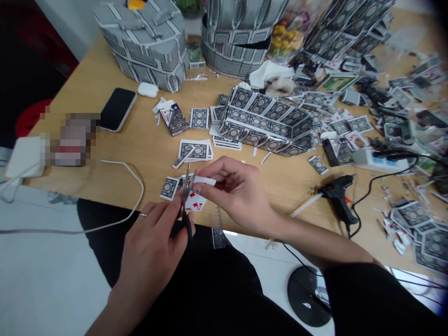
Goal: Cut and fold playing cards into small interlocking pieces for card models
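Note:
My left hand [150,242], with a ring on one finger, grips black-handled scissors [186,205]. Their blades point away from me and stand slightly apart at a playing card's left side. My right hand [241,193] pinches that card, a white five of diamonds [198,200], between thumb and fingers. Just left of the card lies a cut card piece [170,187], back side up. Beyond my hands rests a small stack of patterned cards [196,150] with a narrow strip on it. A clear ruler [217,228] juts over the table's front edge, below the card.
An open box made of cards [268,123] stands mid-table, with larger card-built baskets [150,46] behind. A black glue gun [338,198] with its cord lies right. Card scraps [402,98] cover the right side. A phone [118,108] and a white cable [140,182] are left.

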`<state>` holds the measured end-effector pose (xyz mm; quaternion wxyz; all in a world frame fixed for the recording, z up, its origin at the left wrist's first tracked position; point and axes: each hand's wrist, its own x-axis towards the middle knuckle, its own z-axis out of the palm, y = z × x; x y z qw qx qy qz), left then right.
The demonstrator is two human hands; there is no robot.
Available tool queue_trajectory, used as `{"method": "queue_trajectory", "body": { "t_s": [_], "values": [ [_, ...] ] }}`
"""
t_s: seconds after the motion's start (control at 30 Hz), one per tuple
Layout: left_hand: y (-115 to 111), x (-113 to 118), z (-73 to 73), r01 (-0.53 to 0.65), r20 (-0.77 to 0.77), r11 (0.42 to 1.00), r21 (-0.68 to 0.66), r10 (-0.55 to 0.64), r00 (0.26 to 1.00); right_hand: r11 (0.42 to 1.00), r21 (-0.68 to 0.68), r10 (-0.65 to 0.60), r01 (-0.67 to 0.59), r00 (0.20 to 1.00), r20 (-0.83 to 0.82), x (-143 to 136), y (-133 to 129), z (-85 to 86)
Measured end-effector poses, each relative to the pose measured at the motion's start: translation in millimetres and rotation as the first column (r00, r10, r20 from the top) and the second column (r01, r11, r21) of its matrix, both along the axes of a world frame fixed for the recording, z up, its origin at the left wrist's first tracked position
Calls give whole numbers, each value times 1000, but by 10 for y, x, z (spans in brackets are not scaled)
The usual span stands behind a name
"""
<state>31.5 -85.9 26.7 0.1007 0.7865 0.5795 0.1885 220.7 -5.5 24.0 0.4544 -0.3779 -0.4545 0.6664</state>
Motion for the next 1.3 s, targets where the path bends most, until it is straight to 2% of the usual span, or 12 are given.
{"method": "queue_trajectory", "body": {
  "t_s": [0.6,1.3],
  "values": [
    [41,-1,-65,13,30,998,64,-15,999,999,39,4,-5,1000,18,4,-8,-2],
    [43,10,-83,42,37,999,32,-43,998,998,60,21,-19,999,-35,5,-3,-32]
  ]
}}
